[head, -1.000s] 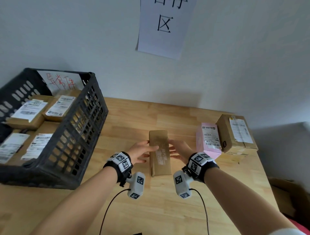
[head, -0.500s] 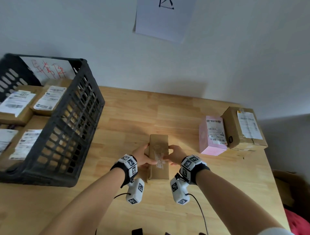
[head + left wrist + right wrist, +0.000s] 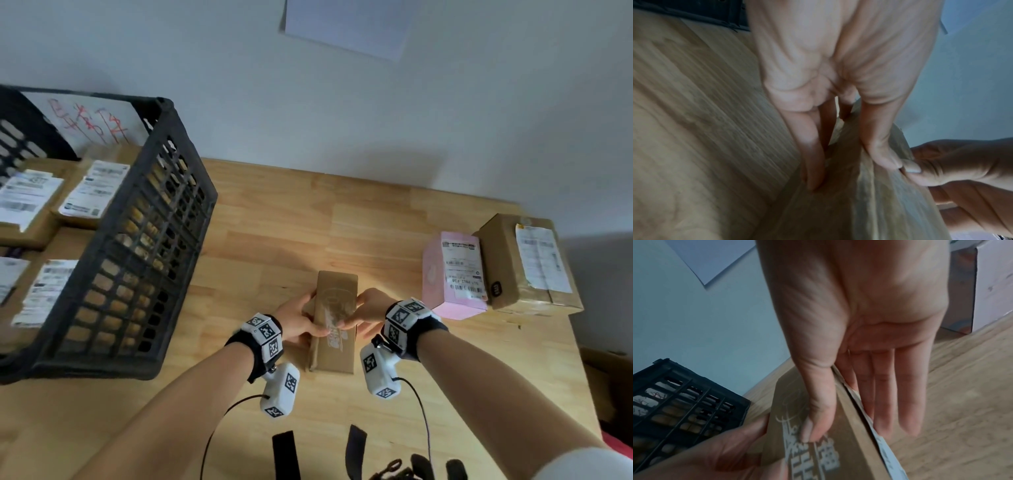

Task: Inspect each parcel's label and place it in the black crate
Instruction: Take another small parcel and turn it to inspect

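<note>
Since half a second ago both hands have tightened on the brown parcel (image 3: 337,322) at lower centre of the head view, and the camera has dipped, so the wall paper (image 3: 346,25) now sits cut off at the top edge.

The left hand (image 3: 298,322) grasps the parcel's left edge, thumb over the printed top and fingers (image 3: 813,162) running down its side. The right hand (image 3: 368,310) grasps the opposite edge, thumb on the white print, with straight fingers (image 3: 885,394) slipped down the right side where a white label edge shows. That two-sided hold probably serves to lift and turn the parcel, since its label is not on the upward face. Whether it has left the table (image 3: 376,219) I cannot tell.

Further up, at right centre, the pink box (image 3: 452,274) and the cardboard box (image 3: 527,263) stand touching, labels up, likely queued for inspection. At the left of the frame the black crate (image 3: 137,260) already holds labelled parcels (image 3: 92,195) laid flat.
</note>
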The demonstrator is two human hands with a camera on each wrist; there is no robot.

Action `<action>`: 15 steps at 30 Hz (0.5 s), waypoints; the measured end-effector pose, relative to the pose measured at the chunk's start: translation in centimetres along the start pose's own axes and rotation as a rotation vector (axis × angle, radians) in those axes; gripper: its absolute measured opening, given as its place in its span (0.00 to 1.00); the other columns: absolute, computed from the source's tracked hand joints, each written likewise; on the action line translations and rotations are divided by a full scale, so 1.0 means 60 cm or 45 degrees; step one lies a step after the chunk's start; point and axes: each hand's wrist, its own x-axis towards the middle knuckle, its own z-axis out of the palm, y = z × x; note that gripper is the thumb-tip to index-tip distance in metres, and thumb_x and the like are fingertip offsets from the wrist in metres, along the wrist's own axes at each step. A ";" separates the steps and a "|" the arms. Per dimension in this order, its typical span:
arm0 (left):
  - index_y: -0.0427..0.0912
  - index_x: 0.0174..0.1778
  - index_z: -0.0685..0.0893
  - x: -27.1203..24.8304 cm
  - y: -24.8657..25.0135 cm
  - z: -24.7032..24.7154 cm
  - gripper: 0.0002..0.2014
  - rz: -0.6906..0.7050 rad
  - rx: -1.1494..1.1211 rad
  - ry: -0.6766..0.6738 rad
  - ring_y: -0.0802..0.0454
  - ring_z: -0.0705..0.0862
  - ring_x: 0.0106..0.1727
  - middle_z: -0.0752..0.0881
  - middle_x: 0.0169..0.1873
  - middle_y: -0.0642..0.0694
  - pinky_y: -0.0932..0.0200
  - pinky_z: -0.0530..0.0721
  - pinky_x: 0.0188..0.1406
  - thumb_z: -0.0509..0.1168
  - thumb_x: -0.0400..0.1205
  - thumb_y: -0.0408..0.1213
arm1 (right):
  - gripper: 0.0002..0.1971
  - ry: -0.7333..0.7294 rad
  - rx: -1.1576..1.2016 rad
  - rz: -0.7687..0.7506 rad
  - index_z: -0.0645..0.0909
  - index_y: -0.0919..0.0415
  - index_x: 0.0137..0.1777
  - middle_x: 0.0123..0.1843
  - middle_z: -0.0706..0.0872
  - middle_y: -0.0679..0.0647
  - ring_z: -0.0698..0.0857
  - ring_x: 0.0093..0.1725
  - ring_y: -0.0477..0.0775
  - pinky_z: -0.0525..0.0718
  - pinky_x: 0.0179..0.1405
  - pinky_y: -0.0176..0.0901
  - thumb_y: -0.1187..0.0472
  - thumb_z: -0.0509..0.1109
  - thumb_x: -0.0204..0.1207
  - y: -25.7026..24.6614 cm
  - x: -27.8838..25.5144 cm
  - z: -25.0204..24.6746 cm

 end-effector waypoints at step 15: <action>0.48 0.80 0.65 -0.021 0.005 0.059 0.38 0.039 -0.610 0.058 0.39 0.81 0.64 0.84 0.59 0.34 0.39 0.79 0.64 0.66 0.76 0.17 | 0.26 0.403 0.423 -0.132 0.72 0.58 0.75 0.58 0.85 0.59 0.84 0.45 0.51 0.85 0.36 0.39 0.50 0.69 0.79 0.051 -0.090 0.019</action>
